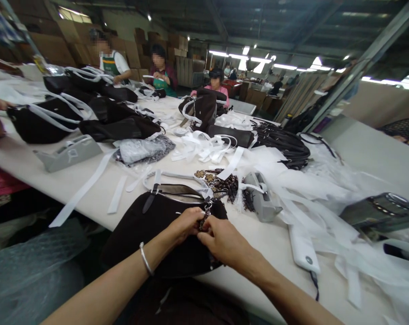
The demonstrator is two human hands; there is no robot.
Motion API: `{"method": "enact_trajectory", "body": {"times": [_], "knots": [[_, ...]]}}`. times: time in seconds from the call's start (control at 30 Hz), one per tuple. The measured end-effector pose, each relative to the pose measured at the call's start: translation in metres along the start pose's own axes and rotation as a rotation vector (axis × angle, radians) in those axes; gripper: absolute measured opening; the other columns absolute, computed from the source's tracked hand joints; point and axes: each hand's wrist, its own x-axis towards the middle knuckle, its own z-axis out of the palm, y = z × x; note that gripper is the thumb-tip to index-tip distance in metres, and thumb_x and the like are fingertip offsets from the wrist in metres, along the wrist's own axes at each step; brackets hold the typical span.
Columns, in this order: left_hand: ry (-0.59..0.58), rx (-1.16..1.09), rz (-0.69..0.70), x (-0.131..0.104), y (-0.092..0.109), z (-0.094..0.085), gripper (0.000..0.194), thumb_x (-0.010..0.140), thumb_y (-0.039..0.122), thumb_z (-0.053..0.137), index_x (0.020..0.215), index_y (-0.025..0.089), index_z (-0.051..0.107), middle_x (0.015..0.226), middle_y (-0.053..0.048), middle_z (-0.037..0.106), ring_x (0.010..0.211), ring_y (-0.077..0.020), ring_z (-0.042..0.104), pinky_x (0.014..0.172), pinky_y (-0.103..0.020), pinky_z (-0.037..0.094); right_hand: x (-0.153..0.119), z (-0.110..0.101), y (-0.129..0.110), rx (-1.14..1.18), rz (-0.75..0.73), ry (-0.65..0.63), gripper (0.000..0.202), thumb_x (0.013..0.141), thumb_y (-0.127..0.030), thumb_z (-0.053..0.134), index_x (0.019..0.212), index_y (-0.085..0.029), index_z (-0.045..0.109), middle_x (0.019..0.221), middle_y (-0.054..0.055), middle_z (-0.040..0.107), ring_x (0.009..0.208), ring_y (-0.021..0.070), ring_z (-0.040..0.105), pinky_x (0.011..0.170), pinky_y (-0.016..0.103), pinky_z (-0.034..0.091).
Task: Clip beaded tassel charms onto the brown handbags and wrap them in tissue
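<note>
A dark brown handbag point(140, 230) lies at the table's near edge, its handle point(177, 175) wrapped in white material. Over the bag's right side, my left hand point(190, 222) and my right hand point(221, 237) meet with fingers pinched. Between them is a small beaded charm point(202, 220), mostly covered by the fingers, hanging below a metal clasp point(207, 206) near the bag's top edge. Just beyond the bag lies a pile of similar beaded charms point(225, 184) with gold flower shapes.
Grey tape dispensers stand at left point(69, 153) and right point(261, 196). White strips point(204, 146) and sheets point(299, 194) litter the table point(99, 212). A white power bank point(304, 248) with a cable lies right. Black straps point(282, 144) and more bags point(119, 122) lie beyond; co-workers point(162, 74) stand across.
</note>
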Motion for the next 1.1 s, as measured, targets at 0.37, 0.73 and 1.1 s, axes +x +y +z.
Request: {"method": "enact_trajectory", "body": {"times": [0.37,0.73,1.1], "knots": [[-0.016,-0.187,-0.045,-0.001,-0.009,-0.004,0.041,0.072,0.045,0.075,0.091,0.017,0.054,0.083,0.000,0.061,0.071,-0.0136,0.065,0.058,-0.022,0.052,0.019,-0.042,0.062,0.274,0.196,-0.161,0.020,0.086,-0.031,0.050,0.074,-0.019,0.061,0.067,0.001,0.066,0.044,0.0109,0.059,0.037,0.018,0.039],[0.050,-0.045,-0.011,-0.006,-0.012,-0.008,0.048,0.078,0.057,0.063,0.102,0.016,0.056,0.094,-0.006,0.067,0.065,-0.0104,0.059,0.048,-0.017,0.043,0.095,-0.091,0.169,-0.416,0.395,0.231,0.018,0.081,-0.010,0.053,0.079,-0.014,0.070,0.085,0.015,0.070,0.093,0.0267,0.065,0.083,0.034,0.044],[0.094,-0.020,0.005,0.001,-0.025,-0.013,0.054,0.069,0.062,0.070,0.093,0.015,0.059,0.087,-0.008,0.069,0.060,-0.0124,0.057,0.043,-0.018,0.041,0.084,-0.083,0.172,-0.524,0.338,0.271,0.013,0.083,-0.023,0.060,0.088,-0.019,0.071,0.088,0.008,0.073,0.084,0.0212,0.066,0.072,0.027,0.044]]}}
